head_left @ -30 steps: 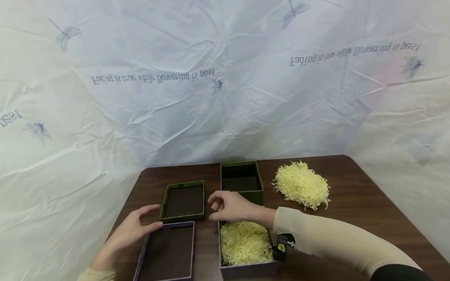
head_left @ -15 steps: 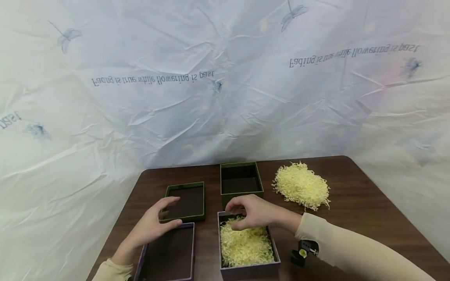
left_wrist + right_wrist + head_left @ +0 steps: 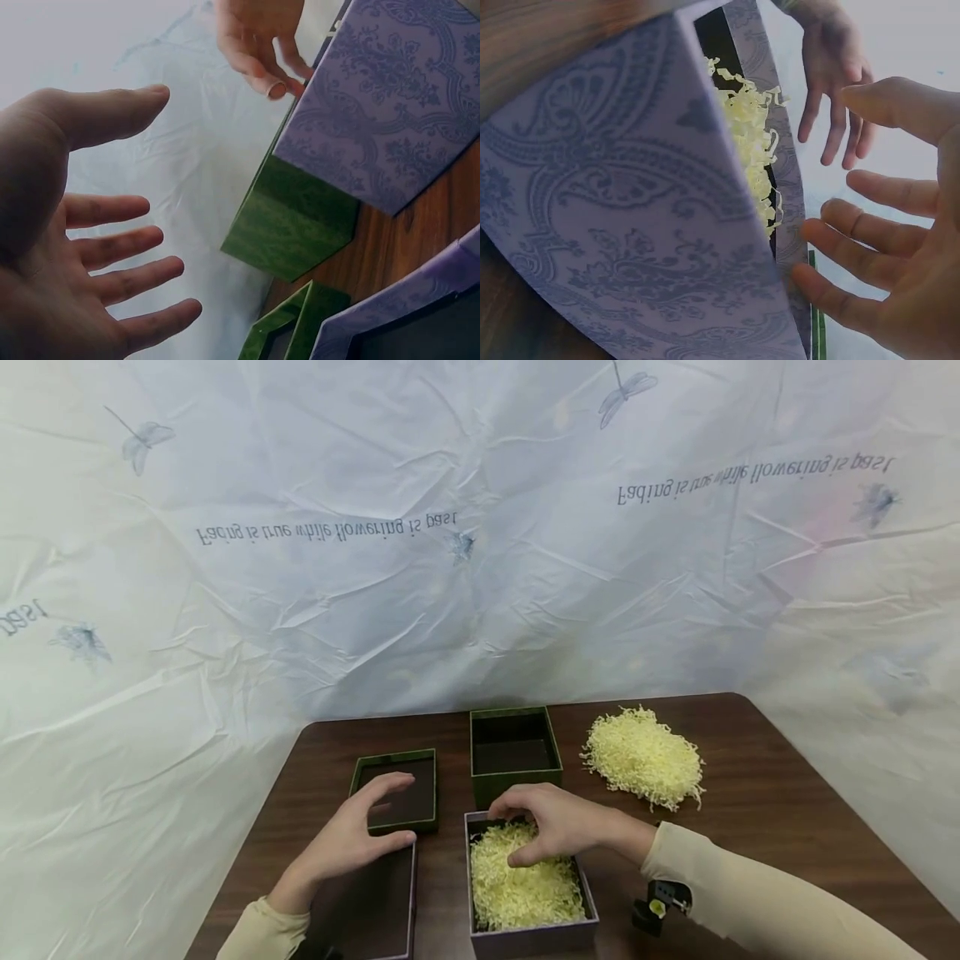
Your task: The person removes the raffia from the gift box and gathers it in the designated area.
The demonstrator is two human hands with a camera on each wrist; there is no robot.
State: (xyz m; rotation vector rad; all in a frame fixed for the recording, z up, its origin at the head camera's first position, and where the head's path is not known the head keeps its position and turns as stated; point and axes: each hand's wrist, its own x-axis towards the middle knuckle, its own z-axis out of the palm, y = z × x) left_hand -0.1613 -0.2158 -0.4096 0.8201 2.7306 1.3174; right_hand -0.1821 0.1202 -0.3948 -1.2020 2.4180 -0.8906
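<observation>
My left hand point(image 3: 347, 842) hovers over the purple lid point(image 3: 375, 906) and the near part of the green lid point(image 3: 422, 793), thumb and fingers spread apart with nothing between them. Its straight fingers show plainly in the left wrist view. My right hand point(image 3: 564, 820) is over the far end of a patterned purple box point(image 3: 534, 941), fingers relaxed and slightly bent, holding nothing. Pale yellow shredded paper point(image 3: 525, 889) fills that box. From the right wrist view, the fingertips point(image 3: 810, 277) are close beside the box's rim, and some shreds point(image 3: 750, 127) poke above it.
Behind the purple box stands a green box point(image 3: 491, 788) with a dark interior. A loose heap of yellow shredded paper point(image 3: 643, 756) lies at the back right of the brown wooden table point(image 3: 738, 777). A wrinkled printed sheet point(image 3: 480, 610) hangs behind the table.
My left hand has moved right across the lids. My right hand has shifted right and nearer, from beyond the purple box's far rim to over the shredded paper. Boxes and lids stay put.
</observation>
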